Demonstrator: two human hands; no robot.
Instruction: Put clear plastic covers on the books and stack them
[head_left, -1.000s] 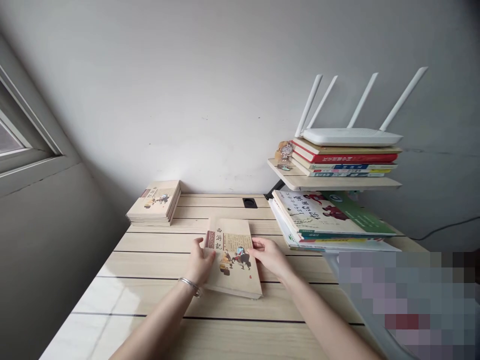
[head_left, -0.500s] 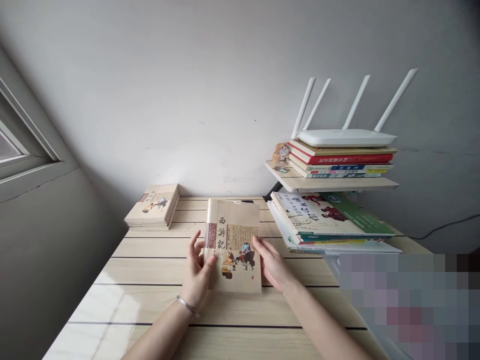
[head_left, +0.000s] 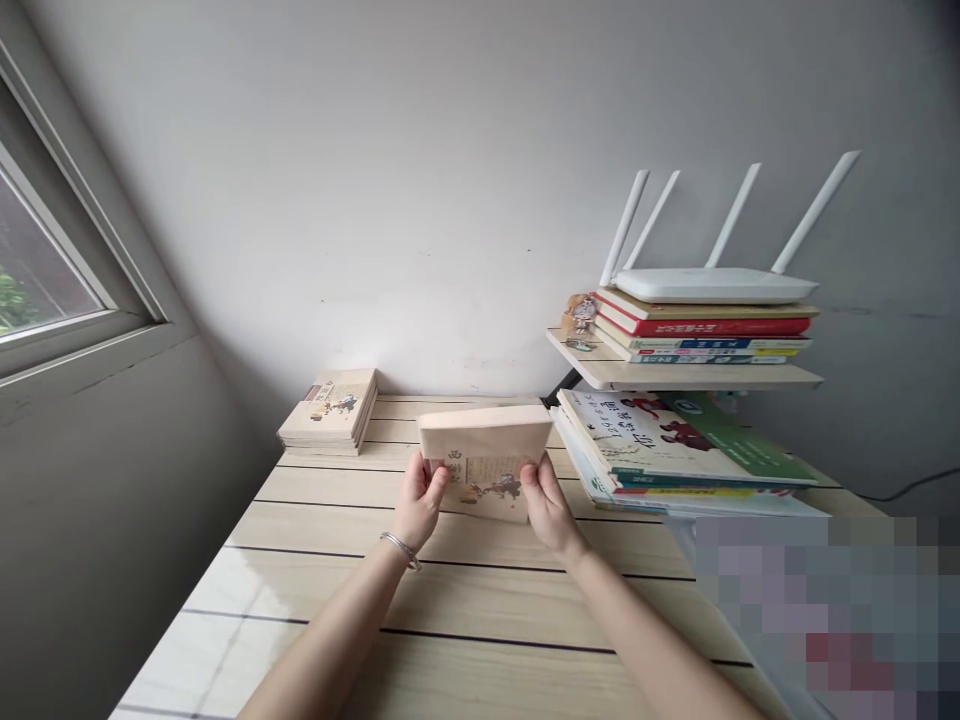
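A beige paperback book (head_left: 484,450) with Chinese characters and a small picture on its cover is held above the wooden table (head_left: 465,600). It is tipped so that its top page edge faces me. My left hand (head_left: 420,500), with a thin bracelet at the wrist, grips the book's left side, thumb on the cover. My right hand (head_left: 546,505) grips the right side in the same manner. Both hands are closed on the book.
A stack of similar beige books (head_left: 330,410) lies at the table's far left. To the right, a pile of large books (head_left: 667,445) sits under a small shelf (head_left: 675,375) that carries more books and a white router (head_left: 712,285). A window (head_left: 45,260) is at left.
The book lay flat on the table a second ago. Both hands have lifted it and tipped its top edge toward me. The camera has shifted slightly.
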